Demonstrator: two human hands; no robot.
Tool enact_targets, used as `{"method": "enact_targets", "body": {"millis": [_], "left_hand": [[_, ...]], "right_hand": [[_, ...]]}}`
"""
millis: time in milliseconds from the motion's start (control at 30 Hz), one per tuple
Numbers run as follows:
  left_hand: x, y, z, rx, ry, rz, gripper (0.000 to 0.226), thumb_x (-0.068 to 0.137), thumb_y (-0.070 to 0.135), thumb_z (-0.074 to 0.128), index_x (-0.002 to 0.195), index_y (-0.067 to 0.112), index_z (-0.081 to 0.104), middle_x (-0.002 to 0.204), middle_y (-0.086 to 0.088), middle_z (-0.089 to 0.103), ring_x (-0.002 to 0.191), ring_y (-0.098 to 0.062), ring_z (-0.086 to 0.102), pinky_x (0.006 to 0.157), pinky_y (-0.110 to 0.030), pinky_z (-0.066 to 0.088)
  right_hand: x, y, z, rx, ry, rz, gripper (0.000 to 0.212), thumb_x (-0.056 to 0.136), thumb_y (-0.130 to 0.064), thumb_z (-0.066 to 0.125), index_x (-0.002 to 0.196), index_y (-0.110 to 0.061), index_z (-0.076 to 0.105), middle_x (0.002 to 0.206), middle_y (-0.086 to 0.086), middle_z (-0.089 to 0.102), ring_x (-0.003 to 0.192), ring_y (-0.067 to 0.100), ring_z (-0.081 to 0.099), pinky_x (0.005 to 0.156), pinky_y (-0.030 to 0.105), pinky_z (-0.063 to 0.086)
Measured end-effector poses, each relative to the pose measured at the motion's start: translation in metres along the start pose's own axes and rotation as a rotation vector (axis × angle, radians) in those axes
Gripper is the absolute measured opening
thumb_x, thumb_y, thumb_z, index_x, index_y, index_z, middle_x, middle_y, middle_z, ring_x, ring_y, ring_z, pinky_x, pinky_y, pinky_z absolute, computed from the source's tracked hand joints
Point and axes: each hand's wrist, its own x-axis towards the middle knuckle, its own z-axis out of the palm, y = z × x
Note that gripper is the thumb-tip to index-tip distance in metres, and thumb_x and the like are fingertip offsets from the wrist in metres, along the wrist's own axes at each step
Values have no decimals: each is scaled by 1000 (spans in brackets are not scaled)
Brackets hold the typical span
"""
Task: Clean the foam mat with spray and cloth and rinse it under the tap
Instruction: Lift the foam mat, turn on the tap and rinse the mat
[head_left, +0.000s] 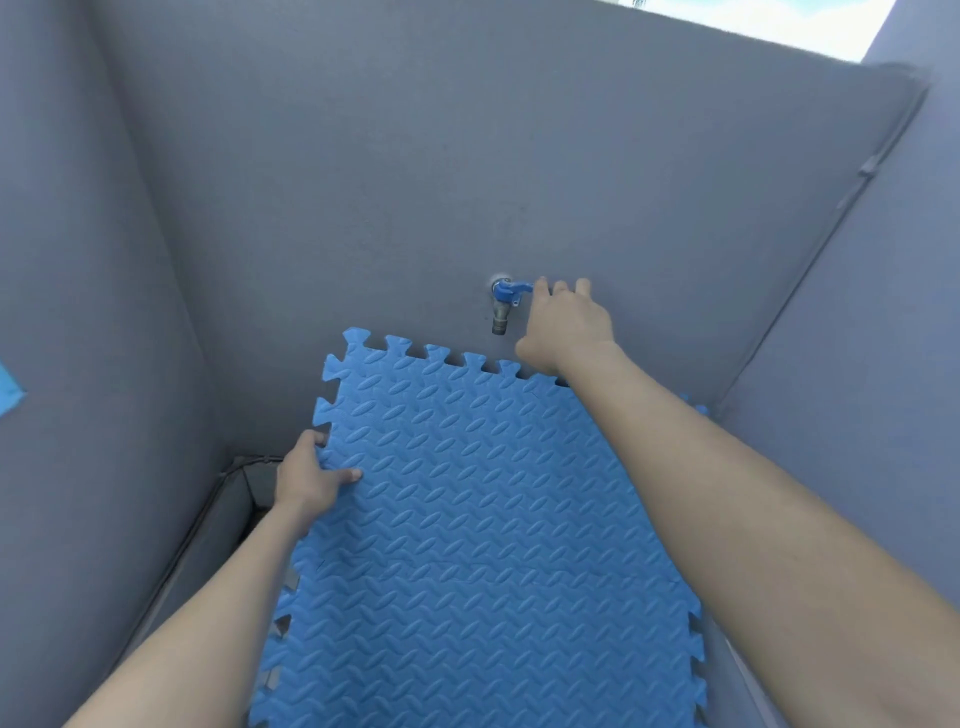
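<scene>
A blue foam mat (467, 509) with a ridged pattern and puzzle-tooth edges fills the lower middle of the head view, its far edge just below the tap. My left hand (309, 478) grips the mat's left edge, thumb on top. On the grey wall sits a tap (503, 306) with a blue lever handle and a metal spout; no water runs from it. My right hand (563, 322) reaches over the mat, fingertips at the tip of the blue lever. No spray bottle or cloth is in view.
Grey walls close in on the left, front and right, forming a narrow corner. A grey pipe (831, 218) runs diagonally down the right wall. A dark gap (254, 478) lies at the floor corner behind my left hand. A blue patch (8, 387) shows at the far left.
</scene>
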Motion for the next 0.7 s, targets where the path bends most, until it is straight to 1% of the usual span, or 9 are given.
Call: {"method": "enact_targets", "body": {"millis": [200, 267, 333, 367, 433, 500, 567, 633, 700], "left_hand": [[0, -2, 4, -11, 23, 44, 52, 73, 20, 81, 110, 17, 45, 103, -1, 49, 71, -28, 51, 58, -35, 40], [-2, -5, 4, -34, 25, 60, 50, 74, 21, 80, 109, 18, 45, 101, 0, 50, 69, -25, 49, 53, -33, 36], [-5, -4, 4, -77, 18, 70, 46, 76, 18, 79, 107, 18, 45, 98, 3, 51, 67, -22, 48, 49, -30, 34], [-7, -3, 4, -104, 12, 71, 45, 76, 17, 78, 107, 18, 45, 94, 6, 51, 65, -21, 46, 47, -29, 33], [-10, 0, 3, -148, 4, 74, 43, 78, 13, 77, 107, 17, 46, 89, 14, 47, 66, -19, 46, 46, -27, 32], [-12, 2, 2, -178, -1, 72, 43, 78, 13, 76, 107, 16, 46, 88, 13, 48, 64, -18, 45, 44, -27, 31], [-13, -1, 4, -207, -5, 67, 43, 78, 13, 77, 107, 17, 46, 90, 6, 54, 60, -16, 44, 43, -26, 30], [-12, -6, 5, -226, 8, 61, 44, 77, 13, 77, 108, 18, 46, 92, -2, 57, 58, -16, 42, 43, -26, 30], [-12, -6, 7, -223, 17, 68, 47, 77, 13, 77, 111, 17, 45, 90, -5, 55, 56, -15, 38, 45, -27, 31]], "right_hand": [[-3, 1, 7, 59, 45, -43, 76, 87, -23, 50, 153, -2, 17, 137, 11, 47, 131, 32, 28, 78, 33, 37], [-5, -3, 7, 102, 49, -41, 76, 87, -23, 51, 152, -1, 17, 137, 11, 47, 130, 32, 29, 77, 32, 36], [-7, -2, 9, 182, 65, -47, 75, 88, -23, 50, 152, -2, 17, 144, 11, 41, 134, 31, 26, 83, 33, 40], [-10, 0, 13, 268, 97, -55, 75, 91, -26, 50, 153, -4, 15, 153, 10, 32, 140, 30, 21, 93, 35, 41], [-23, 2, 43, 551, 283, -43, 74, 98, -35, 47, 156, -9, 10, 165, 4, 7, 150, 20, 4, 117, 33, 21], [-45, -4, 94, 834, 474, 72, 69, 102, -37, 41, 157, -13, 7, 165, 0, 1, 151, 12, -4, 120, 26, 3], [-61, -11, 151, 967, 372, 302, 66, 103, -39, 37, 156, -14, 6, 166, 1, 2, 152, 16, -5, 122, 29, 1], [-62, -25, 196, 897, 110, 497, 70, 102, -46, 33, 156, -14, 2, 166, 4, -2, 151, 27, -8, 123, 39, 2], [-59, -55, 210, 757, 49, 461, 74, 101, -52, 30, 156, -15, -2, 165, 5, -9, 150, 34, -13, 122, 45, 1]]}}
